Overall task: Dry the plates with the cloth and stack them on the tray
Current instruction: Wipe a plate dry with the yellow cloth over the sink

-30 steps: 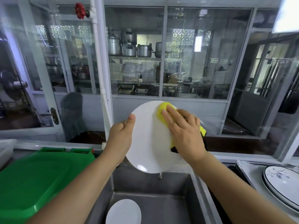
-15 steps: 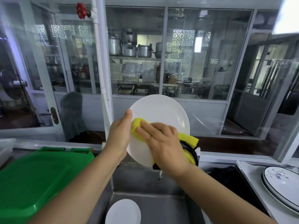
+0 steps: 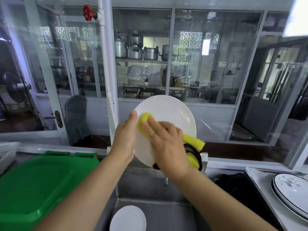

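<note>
A round white plate (image 3: 175, 112) is held upright above the sink. My left hand (image 3: 125, 139) grips its left rim, thumb on the front face. My right hand (image 3: 164, 140) presses a yellow cloth (image 3: 144, 117) with a black edge flat against the plate's lower left face; the cloth's tail (image 3: 194, 147) hangs out to the right below my wrist. A second white plate (image 3: 128, 218) lies in the sink basin. At the right, patterned plates (image 3: 293, 195) are stacked on a steel tray (image 3: 256, 177).
A steel sink (image 3: 155, 204) is directly below, with a tap tip (image 3: 166, 180) at its back wall. A green plastic lid or bin (image 3: 38, 184) fills the left counter. A white basket edge (image 3: 6, 149) shows far left. Glass partitions stand behind the counter.
The cloth and my right hand swept from the plate's upper middle down to its lower left. The plate turned to face me more and shifted slightly right in my left hand.
</note>
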